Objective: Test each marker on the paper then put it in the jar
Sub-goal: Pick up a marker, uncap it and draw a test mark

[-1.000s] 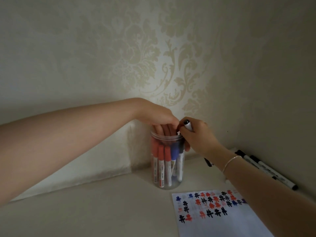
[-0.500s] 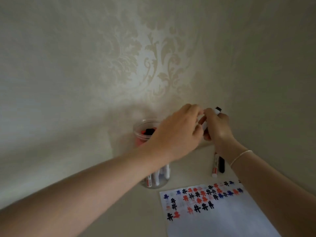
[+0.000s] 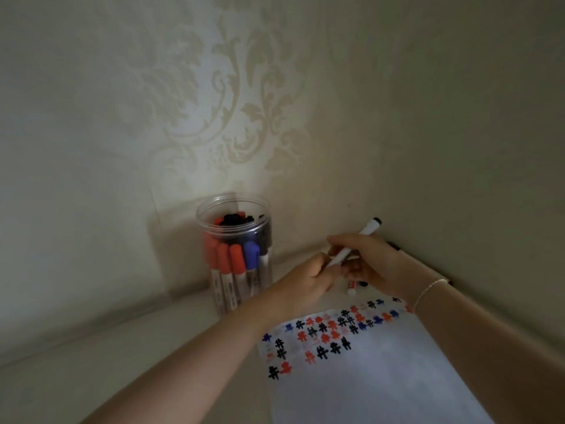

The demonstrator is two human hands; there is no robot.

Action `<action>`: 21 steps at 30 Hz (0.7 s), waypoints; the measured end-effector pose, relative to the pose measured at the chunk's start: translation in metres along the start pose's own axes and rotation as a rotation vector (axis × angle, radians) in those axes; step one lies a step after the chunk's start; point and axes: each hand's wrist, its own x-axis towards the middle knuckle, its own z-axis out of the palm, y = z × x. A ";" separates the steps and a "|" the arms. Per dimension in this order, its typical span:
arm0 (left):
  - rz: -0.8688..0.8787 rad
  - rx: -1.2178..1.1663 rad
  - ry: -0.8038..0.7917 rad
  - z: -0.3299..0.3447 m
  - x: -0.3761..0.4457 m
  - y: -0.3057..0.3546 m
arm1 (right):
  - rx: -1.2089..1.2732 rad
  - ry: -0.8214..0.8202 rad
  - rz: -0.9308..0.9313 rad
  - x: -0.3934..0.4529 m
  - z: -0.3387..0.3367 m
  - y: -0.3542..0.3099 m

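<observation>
Right grip (image 3: pixel 363 264) holds white marker (image 3: pixel 354 244) tilted, black end up; left grip (image 3: pixel 308 280) pinches its lower end. Jar (image 3: pixel 235 255) at counter's back edge, beside paper (image 3: pixel 382 371).

The scene is dim and grainy, with a soft pale patch of light on the patterned wall (image 3: pixel 214 133) fading to murky corners. The jar (image 3: pixel 234 255) is smeared by motion blur and casts a faint shadow leftward; wide-angle distortion bends the desk (image 3: pixel 107 362) edge.
</observation>
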 end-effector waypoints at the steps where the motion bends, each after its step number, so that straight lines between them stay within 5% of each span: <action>1: -0.008 -0.003 -0.028 0.000 0.000 -0.002 | -0.009 -0.009 0.019 -0.001 -0.002 0.002; 13: 0.040 -0.117 -0.073 0.014 0.002 -0.023 | 0.030 -0.103 0.040 -0.001 -0.021 0.015; 21: 0.127 0.489 0.160 0.026 0.007 -0.057 | 0.137 0.340 -0.104 -0.007 -0.028 0.018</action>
